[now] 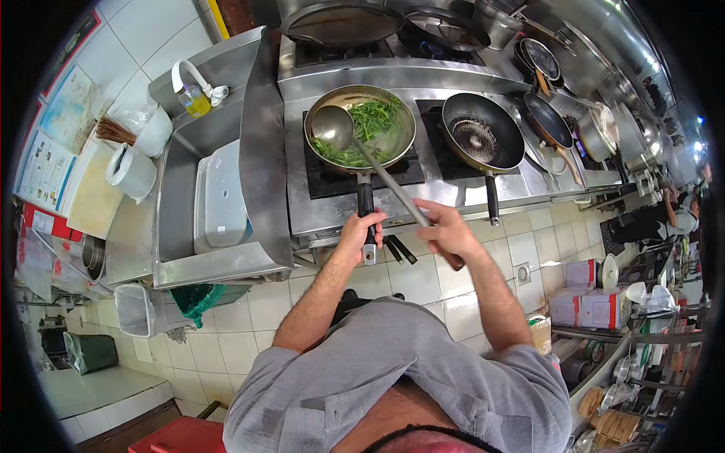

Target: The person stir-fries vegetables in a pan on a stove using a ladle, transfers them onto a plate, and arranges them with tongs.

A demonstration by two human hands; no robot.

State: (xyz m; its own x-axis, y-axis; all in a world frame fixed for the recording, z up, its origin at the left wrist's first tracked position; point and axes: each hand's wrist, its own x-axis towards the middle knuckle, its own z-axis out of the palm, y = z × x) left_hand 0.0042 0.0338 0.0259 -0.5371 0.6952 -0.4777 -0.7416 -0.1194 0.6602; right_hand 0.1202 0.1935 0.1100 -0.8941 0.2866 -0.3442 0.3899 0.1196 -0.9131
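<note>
Greens in pan, ladle slanting across

Left hand is gripping the pan's black handle at its near part, thumb lying along it, other fingers curled and partly hidden; probably this is steadying the pan over the left front burner. Right hand is holding the ladle low on its shaft, beside the brown end, fingers wrapped around with no gap showing, likely keeping away from the heat. The ladle's bowl is sitting within the pan's left part; whether it is touching the greens, cannot tell. Greens are lying mainly far right and near left. Rightward, a black pan is pointing its handle nearward, presumably for easy reach.
</note>
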